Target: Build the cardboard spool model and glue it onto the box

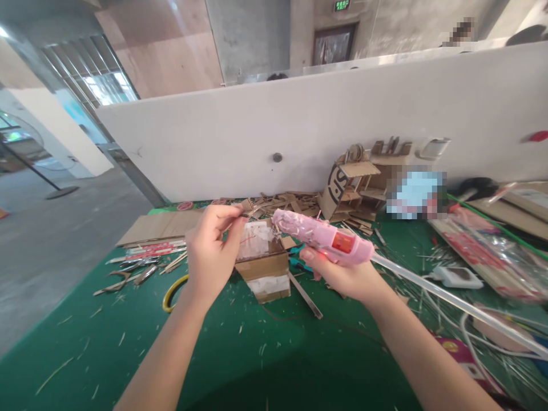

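My right hand [342, 277] is wrapped round a pink hot glue gun [319, 235]. A long clear glue stick [428, 285] runs out of its back end toward the lower right. The gun's nozzle points left, close to a cardboard box [265, 268] with white paper patches. Above the box's left side, my left hand [218, 240] pinches a small brown piece [247, 204] that looks like cardboard. Thin strands show by its fingertips; I cannot make out what they are. Teal-handled pliers [297, 260] lie partly hidden behind my right hand.
A yellow tape roll [173, 294] and hand tools [145, 274] lie on the green table [240, 365]. Cardboard scraps [295, 201] line the white partition [222, 148]. Right stand a cardboard shelf model [351, 185], a white adapter [458, 278] and cables.
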